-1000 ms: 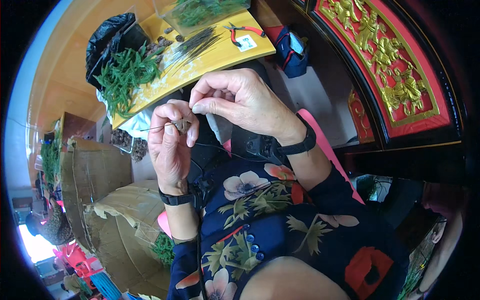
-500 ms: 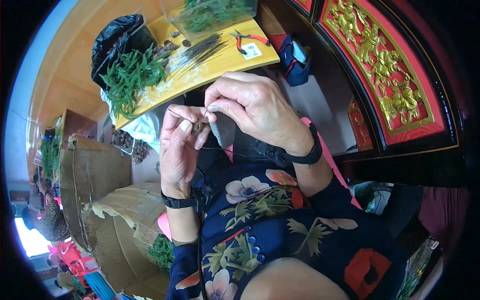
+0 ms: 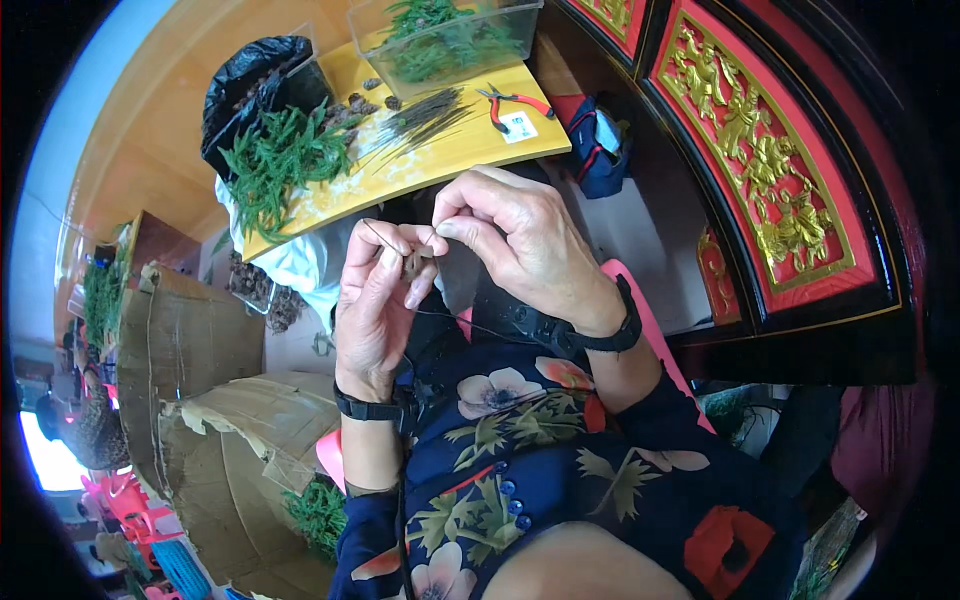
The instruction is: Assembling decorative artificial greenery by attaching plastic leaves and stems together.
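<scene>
Both my hands are raised close together over my lap, in front of the yellow table point(image 3: 545, 140). My left hand point(image 3: 368, 305) is closed, its thumb and fingers pinching a small brown pine cone point(image 3: 413, 264), largely covered by the fingers. A thin dark wire point(image 3: 376, 230) shows beside the left index finger. My right hand point(image 3: 540, 240) is closed in a pinch, thumb against index finger, its tips right beside the left fingertips. Whatever lies between the right fingertips is too small to make out. Several pine cones point(image 3: 360, 104) lie on the table.
Thin dark wires point(image 3: 425, 118), red-handled pliers point(image 3: 535, 103) and green sprigs point(image 3: 275, 165) lie on the table. Behind stand a black plastic bag point(image 3: 250, 75) and a clear bin point(image 3: 533, 32) of greenery. An open cardboard box point(image 3: 190, 330) is at left, a carved panel point(image 3: 790, 190) at right.
The view has shifted slightly, so table and hands appear a little further right and lower. Both hands keep their pinch, with the right fingertips still beside the left ones.
</scene>
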Demonstrator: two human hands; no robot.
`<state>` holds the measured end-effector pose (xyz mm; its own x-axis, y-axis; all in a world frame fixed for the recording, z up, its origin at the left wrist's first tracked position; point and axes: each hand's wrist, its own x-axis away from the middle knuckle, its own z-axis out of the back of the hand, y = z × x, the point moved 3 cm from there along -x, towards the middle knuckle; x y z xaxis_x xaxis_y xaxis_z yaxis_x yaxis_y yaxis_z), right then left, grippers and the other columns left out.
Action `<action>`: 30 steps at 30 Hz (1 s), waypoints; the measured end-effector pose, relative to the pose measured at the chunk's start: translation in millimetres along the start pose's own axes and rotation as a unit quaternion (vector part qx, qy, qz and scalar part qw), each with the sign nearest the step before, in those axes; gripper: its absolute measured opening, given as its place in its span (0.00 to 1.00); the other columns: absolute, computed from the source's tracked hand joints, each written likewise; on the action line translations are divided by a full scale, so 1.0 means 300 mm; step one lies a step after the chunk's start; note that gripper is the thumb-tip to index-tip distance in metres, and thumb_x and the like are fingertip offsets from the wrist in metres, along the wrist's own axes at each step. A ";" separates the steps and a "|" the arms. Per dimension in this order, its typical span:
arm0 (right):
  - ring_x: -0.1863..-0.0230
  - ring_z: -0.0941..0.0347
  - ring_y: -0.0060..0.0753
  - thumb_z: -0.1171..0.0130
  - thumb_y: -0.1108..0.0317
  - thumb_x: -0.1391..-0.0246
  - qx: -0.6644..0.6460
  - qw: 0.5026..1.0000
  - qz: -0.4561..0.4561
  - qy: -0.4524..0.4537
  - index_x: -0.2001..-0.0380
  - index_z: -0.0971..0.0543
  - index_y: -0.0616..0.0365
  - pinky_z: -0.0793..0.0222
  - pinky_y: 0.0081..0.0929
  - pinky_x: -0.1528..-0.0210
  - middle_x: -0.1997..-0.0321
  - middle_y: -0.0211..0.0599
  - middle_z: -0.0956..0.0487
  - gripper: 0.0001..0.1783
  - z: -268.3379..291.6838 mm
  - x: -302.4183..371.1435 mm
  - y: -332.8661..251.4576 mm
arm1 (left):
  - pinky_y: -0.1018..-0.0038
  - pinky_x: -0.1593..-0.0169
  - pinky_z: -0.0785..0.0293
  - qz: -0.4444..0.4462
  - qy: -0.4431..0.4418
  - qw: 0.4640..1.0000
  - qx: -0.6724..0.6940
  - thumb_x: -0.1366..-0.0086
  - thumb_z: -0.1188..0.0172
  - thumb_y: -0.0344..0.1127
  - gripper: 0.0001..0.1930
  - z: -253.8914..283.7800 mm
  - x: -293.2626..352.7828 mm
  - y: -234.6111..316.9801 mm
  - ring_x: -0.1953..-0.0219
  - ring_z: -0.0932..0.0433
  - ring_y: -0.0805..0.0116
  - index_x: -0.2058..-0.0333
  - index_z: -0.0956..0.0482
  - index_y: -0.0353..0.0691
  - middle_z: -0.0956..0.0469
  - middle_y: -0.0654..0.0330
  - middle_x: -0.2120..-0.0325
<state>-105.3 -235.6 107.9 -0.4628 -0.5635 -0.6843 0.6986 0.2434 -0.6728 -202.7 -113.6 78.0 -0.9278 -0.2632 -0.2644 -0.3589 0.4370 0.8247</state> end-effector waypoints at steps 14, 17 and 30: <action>0.75 0.29 0.35 0.45 0.80 0.54 0.049 0.998 0.047 0.017 0.74 0.28 0.63 0.35 0.25 0.73 0.76 0.39 0.28 0.03 0.017 -0.008 -0.014 | 0.85 0.73 0.43 0.020 0.004 1.000 0.006 0.36 0.50 0.33 0.04 -0.013 -0.011 0.000 0.71 0.35 0.77 0.67 0.33 0.40 0.27 0.49 0.64; 0.75 0.29 0.34 0.44 0.79 0.54 0.070 0.995 0.066 0.007 0.73 0.27 0.63 0.35 0.24 0.73 0.76 0.38 0.28 0.03 0.016 -0.010 -0.014 | 0.85 0.74 0.43 0.017 -0.012 1.000 0.000 0.37 0.49 0.32 0.04 -0.003 -0.012 0.001 0.73 0.36 0.78 0.66 0.34 0.41 0.27 0.49 0.64; 0.72 0.29 0.16 0.43 0.75 0.49 -0.141 0.973 -0.168 0.076 0.68 0.25 0.64 0.33 0.16 0.70 0.71 0.30 0.24 0.05 -0.024 0.011 0.039 | 0.85 0.74 0.43 0.009 0.071 0.997 0.025 0.41 0.45 0.29 0.19 0.019 -0.005 -0.002 0.79 0.40 0.79 0.52 0.39 0.43 0.26 0.53 0.68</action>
<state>-102.5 -229.0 95.8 -0.7292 -0.5315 -0.4310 0.3257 0.2844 -0.9017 -201.6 -108.6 75.0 -0.9114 -0.3729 -0.1738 -0.3510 0.4845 0.8013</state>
